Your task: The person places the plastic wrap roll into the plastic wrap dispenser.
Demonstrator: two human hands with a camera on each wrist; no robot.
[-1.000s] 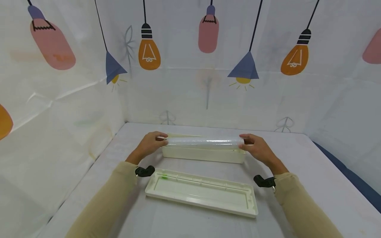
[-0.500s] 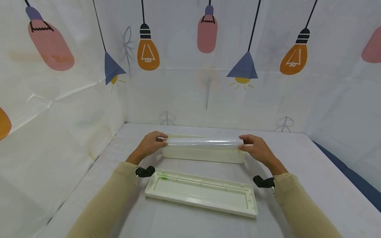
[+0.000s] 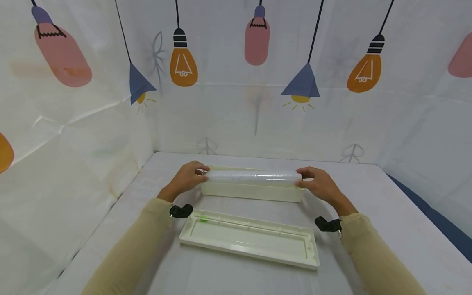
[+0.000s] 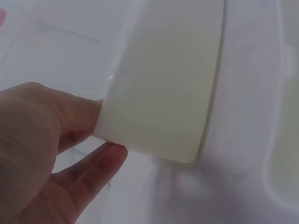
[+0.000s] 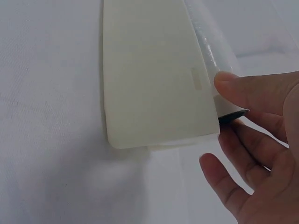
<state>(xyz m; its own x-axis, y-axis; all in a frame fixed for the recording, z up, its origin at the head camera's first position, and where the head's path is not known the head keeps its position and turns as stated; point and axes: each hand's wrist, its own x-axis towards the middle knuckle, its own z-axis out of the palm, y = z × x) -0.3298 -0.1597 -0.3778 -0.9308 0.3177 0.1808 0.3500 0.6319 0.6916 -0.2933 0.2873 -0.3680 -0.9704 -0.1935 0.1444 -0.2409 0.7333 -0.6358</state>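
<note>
A roll of clear plastic wrap [image 3: 254,176] lies lengthwise at the open top of a long cream box [image 3: 252,192]. How deep it sits is hidden behind the front wall. My left hand [image 3: 185,179] holds the roll's left end, and my right hand [image 3: 320,184] grips the right end. In the left wrist view, thumb and fingers are at the box's corner, beside the film. A dark piece [image 5: 233,116] shows at the roll's end in the right wrist view, with my right thumb [image 5: 229,86] on the film.
A cream lid [image 3: 250,241] lies with its ribbed inside up, nearer to me than the box, with a green mark at its left. White table cloth [image 3: 368,196] spreads around. A sheet printed with lamps [image 3: 221,114] hangs behind the table's far edge.
</note>
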